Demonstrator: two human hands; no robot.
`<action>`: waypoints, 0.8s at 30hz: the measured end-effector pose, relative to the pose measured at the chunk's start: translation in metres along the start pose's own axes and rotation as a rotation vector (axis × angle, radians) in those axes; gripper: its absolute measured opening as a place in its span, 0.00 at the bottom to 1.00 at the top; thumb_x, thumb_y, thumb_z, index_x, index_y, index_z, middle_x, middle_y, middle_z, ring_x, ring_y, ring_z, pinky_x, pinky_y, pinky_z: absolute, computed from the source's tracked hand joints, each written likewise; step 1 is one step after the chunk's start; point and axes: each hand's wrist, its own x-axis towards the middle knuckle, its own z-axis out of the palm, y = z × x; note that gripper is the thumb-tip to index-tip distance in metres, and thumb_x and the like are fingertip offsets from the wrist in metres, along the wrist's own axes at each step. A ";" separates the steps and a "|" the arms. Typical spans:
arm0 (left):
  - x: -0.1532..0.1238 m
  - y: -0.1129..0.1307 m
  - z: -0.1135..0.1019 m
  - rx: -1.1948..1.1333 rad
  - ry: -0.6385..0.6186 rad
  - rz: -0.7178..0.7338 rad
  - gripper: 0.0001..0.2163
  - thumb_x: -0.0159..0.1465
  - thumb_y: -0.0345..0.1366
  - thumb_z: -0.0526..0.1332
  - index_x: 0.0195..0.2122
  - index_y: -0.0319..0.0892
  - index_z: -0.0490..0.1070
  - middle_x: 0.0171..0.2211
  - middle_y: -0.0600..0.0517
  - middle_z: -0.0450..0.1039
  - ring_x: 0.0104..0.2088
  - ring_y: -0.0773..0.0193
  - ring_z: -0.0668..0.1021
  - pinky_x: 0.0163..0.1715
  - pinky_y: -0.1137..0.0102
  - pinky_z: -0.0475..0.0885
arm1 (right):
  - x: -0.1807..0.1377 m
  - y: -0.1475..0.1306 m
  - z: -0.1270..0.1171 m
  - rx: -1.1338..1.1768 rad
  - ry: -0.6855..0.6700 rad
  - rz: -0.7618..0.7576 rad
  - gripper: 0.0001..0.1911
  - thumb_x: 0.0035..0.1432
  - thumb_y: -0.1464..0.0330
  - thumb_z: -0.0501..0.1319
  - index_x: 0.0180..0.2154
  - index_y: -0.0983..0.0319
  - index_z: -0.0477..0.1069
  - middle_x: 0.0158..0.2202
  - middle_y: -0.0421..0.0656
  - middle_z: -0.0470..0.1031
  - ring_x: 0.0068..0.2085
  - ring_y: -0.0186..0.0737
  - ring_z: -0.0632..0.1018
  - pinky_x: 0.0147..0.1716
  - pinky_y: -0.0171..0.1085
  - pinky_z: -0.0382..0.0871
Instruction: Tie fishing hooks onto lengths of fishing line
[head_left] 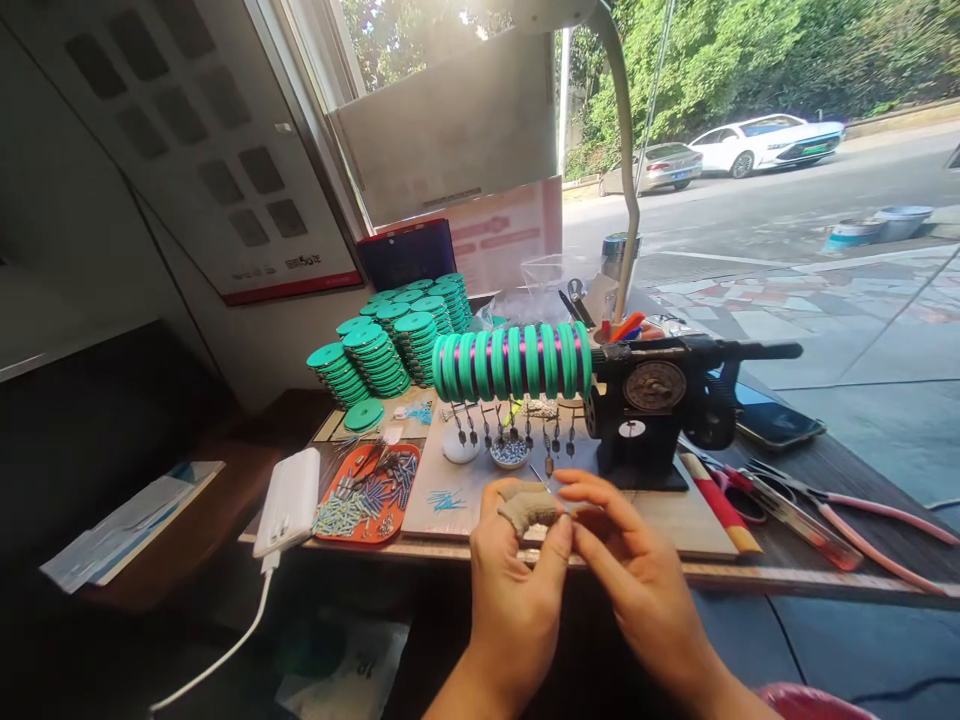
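My left hand (521,585) is closed in a pinch, with a tan cloth cover (529,508) over its fingers. My right hand (637,555) pinches close against it, fingertips nearly touching. What lies between the fingertips is too small to make out. A thin, needle-like piece (540,478) sticks up by the left fingers. Just beyond, a row of green spools (514,362) with purple line sits on the shaft of a black winding machine (652,400). Small dark metal pieces (514,430) hang on lines below the spools.
An orange tray (360,535) of small tubes and metal parts stands left, beside a white power bank (287,500). A white bowl of beads (510,453) sits under the spools. Stacked green discs (371,355) fill the back. Pink-handled pliers (862,510) and a phone (780,420) lie right.
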 end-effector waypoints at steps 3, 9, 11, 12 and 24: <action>0.002 -0.002 -0.003 0.077 0.003 0.021 0.03 0.58 0.30 0.59 0.28 0.41 0.70 0.31 0.50 0.67 0.35 0.60 0.71 0.38 0.69 0.64 | 0.000 -0.006 -0.012 -0.160 0.050 -0.095 0.05 0.55 0.67 0.55 0.35 0.59 0.66 0.42 0.46 0.67 0.39 0.40 0.72 0.37 0.37 0.68; 0.002 -0.005 -0.004 0.080 0.001 -0.008 0.03 0.59 0.32 0.56 0.30 0.42 0.69 0.30 0.52 0.67 0.35 0.61 0.70 0.38 0.69 0.63 | 0.005 -0.016 -0.018 -0.228 -0.091 -0.098 0.04 0.56 0.68 0.54 0.31 0.60 0.67 0.33 0.42 0.70 0.37 0.40 0.72 0.35 0.35 0.66; 0.001 -0.006 -0.004 0.083 -0.006 -0.008 0.04 0.60 0.32 0.56 0.30 0.42 0.69 0.30 0.52 0.66 0.35 0.61 0.70 0.38 0.69 0.63 | 0.005 -0.016 -0.016 -0.231 -0.106 -0.078 0.04 0.56 0.68 0.54 0.31 0.60 0.67 0.32 0.41 0.70 0.36 0.39 0.72 0.34 0.34 0.66; 0.000 -0.007 -0.004 0.078 -0.008 -0.012 0.03 0.60 0.32 0.56 0.30 0.42 0.69 0.31 0.52 0.66 0.35 0.61 0.70 0.39 0.69 0.63 | 0.005 -0.016 -0.015 -0.229 -0.113 -0.068 0.04 0.56 0.68 0.54 0.31 0.60 0.67 0.31 0.41 0.70 0.35 0.38 0.72 0.34 0.34 0.65; 0.001 -0.002 -0.004 0.177 -0.051 0.086 0.04 0.58 0.30 0.58 0.27 0.42 0.70 0.31 0.52 0.66 0.36 0.61 0.70 0.38 0.69 0.64 | 0.015 -0.026 -0.019 -0.164 -0.225 0.100 0.08 0.56 0.66 0.53 0.28 0.62 0.66 0.27 0.38 0.69 0.31 0.36 0.70 0.31 0.33 0.63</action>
